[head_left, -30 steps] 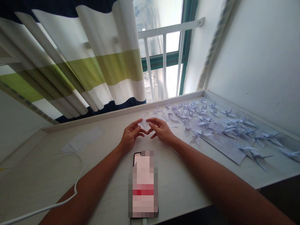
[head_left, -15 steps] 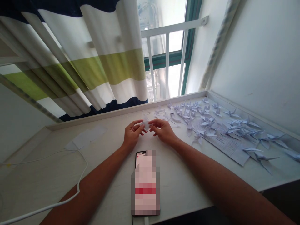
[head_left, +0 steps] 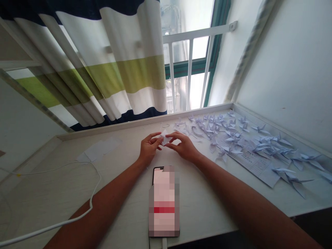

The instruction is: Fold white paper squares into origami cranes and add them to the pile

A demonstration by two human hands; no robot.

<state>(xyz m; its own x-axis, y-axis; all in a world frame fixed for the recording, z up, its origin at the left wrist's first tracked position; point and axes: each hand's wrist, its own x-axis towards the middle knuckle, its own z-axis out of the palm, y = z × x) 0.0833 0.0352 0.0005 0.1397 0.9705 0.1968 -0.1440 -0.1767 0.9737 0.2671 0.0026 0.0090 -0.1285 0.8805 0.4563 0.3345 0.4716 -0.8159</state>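
My left hand (head_left: 148,149) and my right hand (head_left: 183,146) meet over the white tabletop (head_left: 64,193), both pinching a small folded piece of pale paper (head_left: 165,138) between their fingertips. The paper is held just above the surface, near the table's far edge. A phone (head_left: 164,202) lies flat on the table just in front of my wrists, between my forearms.
Several folded paper cranes (head_left: 228,138) are spread across the right side of the table, some on a printed sheet (head_left: 255,162). Blank paper squares (head_left: 100,149) lie at the left. A white cable (head_left: 77,218) loops over the left. A striped curtain (head_left: 103,69) and window bars (head_left: 190,69) stand behind.
The view has drifted, so everything sits a little further right and lower in the picture. My fingers have shifted on the small paper, which now looks more folded between them.
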